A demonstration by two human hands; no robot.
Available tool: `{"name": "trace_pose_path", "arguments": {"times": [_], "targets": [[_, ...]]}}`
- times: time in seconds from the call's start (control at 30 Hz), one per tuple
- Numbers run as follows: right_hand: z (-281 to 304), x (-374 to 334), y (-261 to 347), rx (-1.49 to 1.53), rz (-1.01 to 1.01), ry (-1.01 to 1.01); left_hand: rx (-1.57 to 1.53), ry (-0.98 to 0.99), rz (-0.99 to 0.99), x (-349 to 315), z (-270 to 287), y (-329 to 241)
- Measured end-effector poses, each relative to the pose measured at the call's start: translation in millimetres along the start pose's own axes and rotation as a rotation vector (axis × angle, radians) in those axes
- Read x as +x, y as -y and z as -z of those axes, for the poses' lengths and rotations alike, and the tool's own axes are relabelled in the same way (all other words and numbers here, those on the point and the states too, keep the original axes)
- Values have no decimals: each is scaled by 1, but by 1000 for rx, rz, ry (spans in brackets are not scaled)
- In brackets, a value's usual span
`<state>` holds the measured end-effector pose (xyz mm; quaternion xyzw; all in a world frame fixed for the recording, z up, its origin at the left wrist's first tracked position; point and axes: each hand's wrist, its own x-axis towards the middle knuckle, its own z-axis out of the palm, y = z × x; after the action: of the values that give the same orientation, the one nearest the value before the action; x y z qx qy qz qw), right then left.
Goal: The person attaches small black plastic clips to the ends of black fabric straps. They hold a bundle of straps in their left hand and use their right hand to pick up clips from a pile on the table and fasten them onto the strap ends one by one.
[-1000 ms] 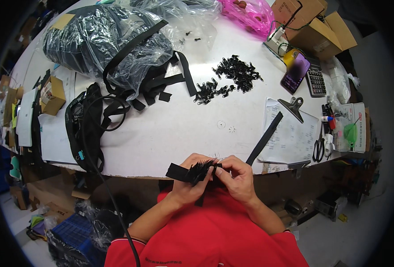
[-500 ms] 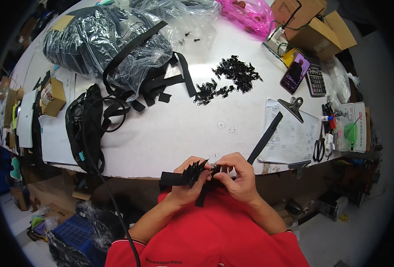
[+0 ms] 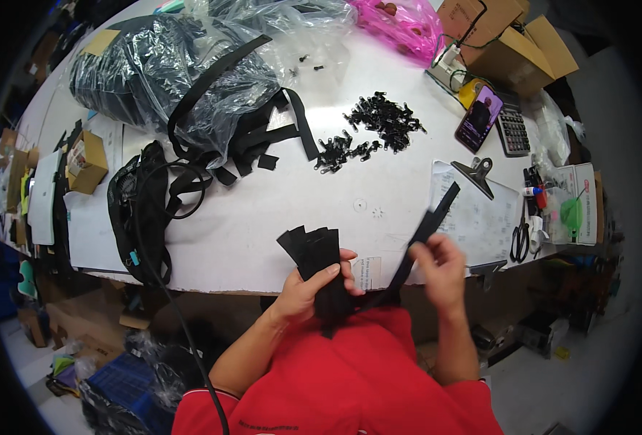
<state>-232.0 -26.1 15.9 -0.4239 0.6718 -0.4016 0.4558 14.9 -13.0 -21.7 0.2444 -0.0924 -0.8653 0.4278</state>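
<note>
My left hand (image 3: pixel 308 291) is closed round a fanned bundle of flat black strips (image 3: pixel 319 250) that look like zipper tape, held upright at the table's near edge. To its right, my right hand (image 3: pixel 443 270) pinches a single black strip (image 3: pixel 402 270), slightly blurred, which runs down toward the bundle. Behind that hand another black strip (image 3: pixel 449 194) lies partly on the papers. Farther back on the table are a large heap of small black zipper sliders (image 3: pixel 386 122) and a smaller one (image 3: pixel 333 151).
A plastic-wrapped dark bundle (image 3: pixel 169 72) with loose black straps fills the back left. A black bag (image 3: pixel 136 210) with a cable lies at left. On the right are a clipboard (image 3: pixel 477 217), a phone (image 3: pixel 479 119), a calculator (image 3: pixel 513 130), scissors (image 3: pixel 520 239) and cardboard boxes (image 3: pixel 517 61).
My hands have moved apart: the right went right with a strip in its fingers. The left hand's bundle has turned from pointing left to standing upright. A small printed label now shows beside it.
</note>
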Motion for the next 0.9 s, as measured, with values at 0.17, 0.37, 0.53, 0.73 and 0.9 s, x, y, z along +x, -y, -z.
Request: {"name": "trace_pose_path", "arguments": {"times": [0.17, 0.37, 0.53, 0.73, 0.9], "targets": [[17, 25, 16, -683, 534, -135, 195, -36, 80, 1, -17, -7], [-47, -14, 21, 9, 187, 352, 401, -22, 4, 2, -23, -2], [-49, -18, 1, 177, 173, 311, 67, -88, 69, -4, -11, -2], [-56, -18, 3, 456, 107, 337, 261, -148, -84, -8, -12, 10], [-46, -29, 0, 503, 2, 298, 616, -331, -373, -10, -23, 15]]}}
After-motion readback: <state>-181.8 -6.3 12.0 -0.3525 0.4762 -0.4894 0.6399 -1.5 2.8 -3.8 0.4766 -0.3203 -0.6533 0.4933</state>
